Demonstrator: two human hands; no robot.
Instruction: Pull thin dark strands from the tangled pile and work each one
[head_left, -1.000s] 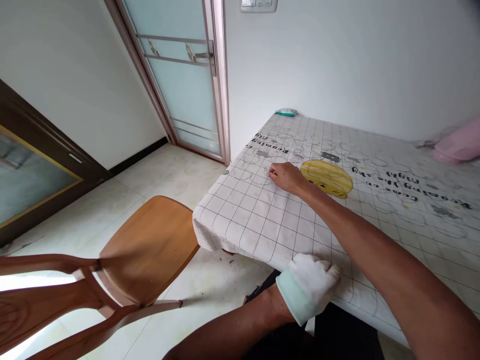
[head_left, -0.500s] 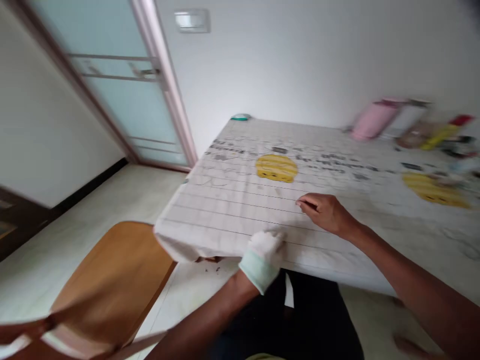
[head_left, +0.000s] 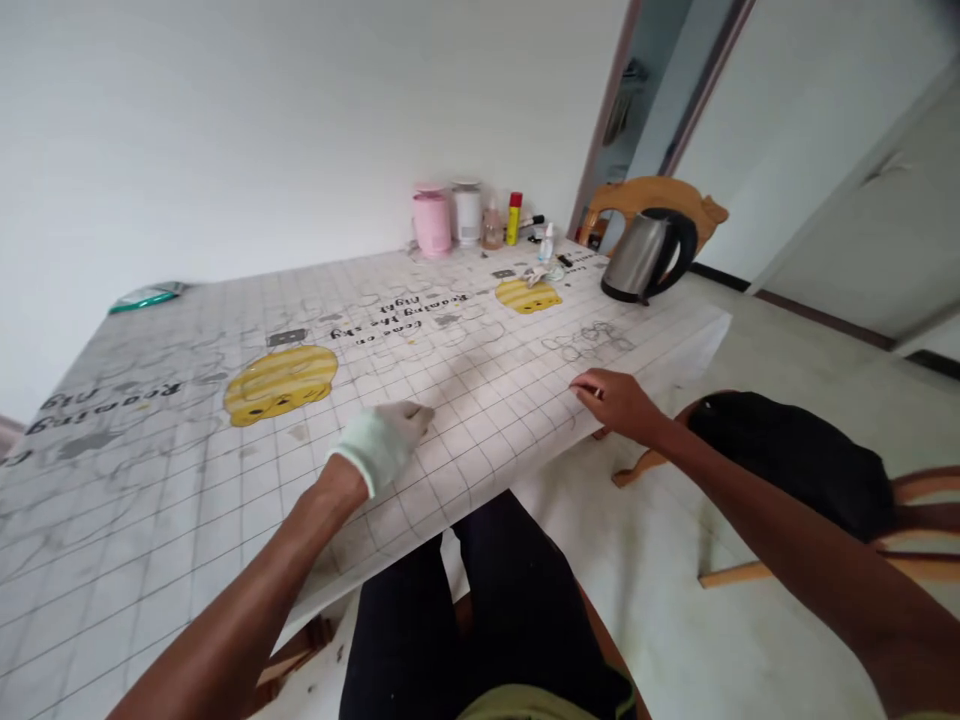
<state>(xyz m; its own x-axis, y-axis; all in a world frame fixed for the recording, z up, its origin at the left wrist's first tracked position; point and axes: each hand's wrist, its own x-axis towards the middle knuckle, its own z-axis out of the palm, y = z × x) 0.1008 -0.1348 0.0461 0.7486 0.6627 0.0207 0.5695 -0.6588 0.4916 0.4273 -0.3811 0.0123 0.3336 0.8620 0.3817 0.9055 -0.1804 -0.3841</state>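
Note:
My left hand [head_left: 394, 430] wears a white glove with a pale green cuff. It is held over the near part of the tablecloth [head_left: 457, 430], fingers curled together; what they hold, if anything, is hidden. My right hand [head_left: 619, 400] is bare, near the table's front edge, with thumb and fingers pinched. A tiny pale spot shows at its fingers, too small to name. The cloth is white with a dark grid, lettering and yellow striped cartoon shapes. A crumpled whitish item [head_left: 536, 275] lies toward the back right, its kind unclear.
A steel electric kettle [head_left: 637, 258] stands at the table's right end. Along the wall are a pink canister [head_left: 432, 222], a white canister [head_left: 466, 215] and a yellow red-capped bottle [head_left: 514, 220]. A green-edged item [head_left: 148, 297] lies far left. A chair holds a black item [head_left: 787, 460].
The view has swung right, bringing the kettle and chairs into sight while the door has left it. Both hands stay closed, and they are farther apart than before.

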